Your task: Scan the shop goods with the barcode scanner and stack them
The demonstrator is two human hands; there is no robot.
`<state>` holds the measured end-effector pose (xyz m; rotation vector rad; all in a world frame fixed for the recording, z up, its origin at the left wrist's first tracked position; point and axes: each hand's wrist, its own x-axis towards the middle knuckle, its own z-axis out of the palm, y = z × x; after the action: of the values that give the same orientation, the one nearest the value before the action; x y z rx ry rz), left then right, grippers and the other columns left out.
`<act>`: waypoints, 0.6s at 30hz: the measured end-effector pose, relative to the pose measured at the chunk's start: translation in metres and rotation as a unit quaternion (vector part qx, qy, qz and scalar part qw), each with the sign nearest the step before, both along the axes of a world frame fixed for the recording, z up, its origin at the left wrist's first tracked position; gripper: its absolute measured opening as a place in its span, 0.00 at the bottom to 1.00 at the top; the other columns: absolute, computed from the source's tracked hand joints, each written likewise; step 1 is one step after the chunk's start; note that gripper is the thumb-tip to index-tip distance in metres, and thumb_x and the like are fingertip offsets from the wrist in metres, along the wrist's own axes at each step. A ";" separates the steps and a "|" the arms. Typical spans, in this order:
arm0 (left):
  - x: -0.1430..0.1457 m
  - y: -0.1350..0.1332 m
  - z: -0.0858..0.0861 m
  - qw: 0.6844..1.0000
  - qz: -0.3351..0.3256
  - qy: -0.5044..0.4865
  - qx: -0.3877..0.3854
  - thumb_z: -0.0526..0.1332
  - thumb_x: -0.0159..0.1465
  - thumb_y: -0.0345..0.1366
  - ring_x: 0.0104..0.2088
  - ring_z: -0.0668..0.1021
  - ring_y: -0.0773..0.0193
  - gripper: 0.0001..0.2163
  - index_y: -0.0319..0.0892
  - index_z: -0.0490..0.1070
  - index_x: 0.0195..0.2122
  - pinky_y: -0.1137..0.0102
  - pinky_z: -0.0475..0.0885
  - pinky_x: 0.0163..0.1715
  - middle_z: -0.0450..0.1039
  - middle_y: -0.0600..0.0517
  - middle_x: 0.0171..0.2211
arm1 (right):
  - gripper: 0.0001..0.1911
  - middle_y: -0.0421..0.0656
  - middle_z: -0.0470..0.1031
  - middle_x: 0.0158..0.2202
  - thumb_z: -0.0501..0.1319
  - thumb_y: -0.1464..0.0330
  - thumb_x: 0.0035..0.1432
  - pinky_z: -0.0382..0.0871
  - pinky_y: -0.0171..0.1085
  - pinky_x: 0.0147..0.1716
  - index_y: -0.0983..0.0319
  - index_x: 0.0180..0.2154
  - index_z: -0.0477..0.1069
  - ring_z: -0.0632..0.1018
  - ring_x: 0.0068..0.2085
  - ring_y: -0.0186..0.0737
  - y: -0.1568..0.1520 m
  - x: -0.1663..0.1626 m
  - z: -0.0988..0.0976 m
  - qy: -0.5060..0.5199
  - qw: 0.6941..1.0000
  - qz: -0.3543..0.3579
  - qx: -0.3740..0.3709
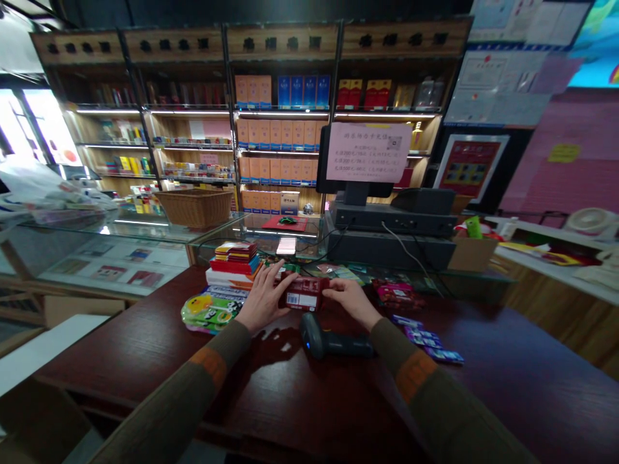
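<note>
Both my hands hold a dark red packet with a white barcode label just above the dark wooden counter. My left hand grips its left end with fingers curled over the top. My right hand pinches its right end. A black barcode scanner lies on the counter directly below the packet, between my forearms. A stack of red, blue and white boxes stands just left of my left hand, with flat colourful packets in front of it.
Small wrapped packets lie right of my right arm. A register with a monitor stands behind, its screen back covered by a pink notice. A wicker basket sits on the glass display case at left. Shelves of boxed goods line the back wall.
</note>
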<state>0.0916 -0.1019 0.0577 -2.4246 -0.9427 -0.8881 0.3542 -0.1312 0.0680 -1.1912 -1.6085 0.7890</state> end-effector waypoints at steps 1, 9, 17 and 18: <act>0.000 0.000 0.001 1.000 0.010 -0.006 -0.002 0.69 0.57 0.44 0.66 0.58 0.42 0.38 0.52 0.57 0.67 0.46 0.55 0.65 0.49 0.43 0.69 | 0.11 0.43 0.81 0.31 0.65 0.61 0.50 0.72 0.41 0.39 0.62 0.30 0.77 0.79 0.34 0.43 0.000 -0.001 0.002 -0.015 1.000 -0.012 0.010; -0.001 0.005 0.008 0.996 0.069 -0.037 -0.032 0.71 0.54 0.45 0.53 0.69 0.47 0.43 0.53 0.53 0.69 0.53 0.64 0.56 0.67 0.44 0.54 | 0.10 0.40 0.78 0.27 0.63 0.62 0.52 0.67 0.37 0.34 0.62 0.27 0.76 0.76 0.31 0.40 0.009 -0.013 0.019 -0.082 0.992 -0.050 0.078; -0.006 0.011 0.017 0.994 0.090 -0.043 -0.046 0.68 0.55 0.38 0.54 0.68 0.47 0.43 0.45 0.49 0.70 0.55 0.64 0.55 0.67 0.42 0.55 | 0.10 0.40 0.78 0.26 0.62 0.62 0.53 0.64 0.36 0.32 0.60 0.26 0.76 0.75 0.29 0.40 0.014 -0.033 0.038 -0.094 0.988 -0.077 0.098; -0.008 0.013 0.018 0.994 0.087 -0.046 -0.050 0.68 0.56 0.38 0.54 0.67 0.47 0.43 0.44 0.49 0.70 0.55 0.64 0.54 0.67 0.42 0.55 | 0.10 0.40 0.78 0.25 0.62 0.62 0.53 0.64 0.36 0.31 0.60 0.26 0.76 0.75 0.29 0.39 0.015 -0.034 0.041 -0.104 0.986 -0.085 0.103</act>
<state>0.0837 -0.0891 0.0753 -2.3551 -1.2397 -0.9166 0.3199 -0.1162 0.1088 -1.2713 -1.6843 0.3904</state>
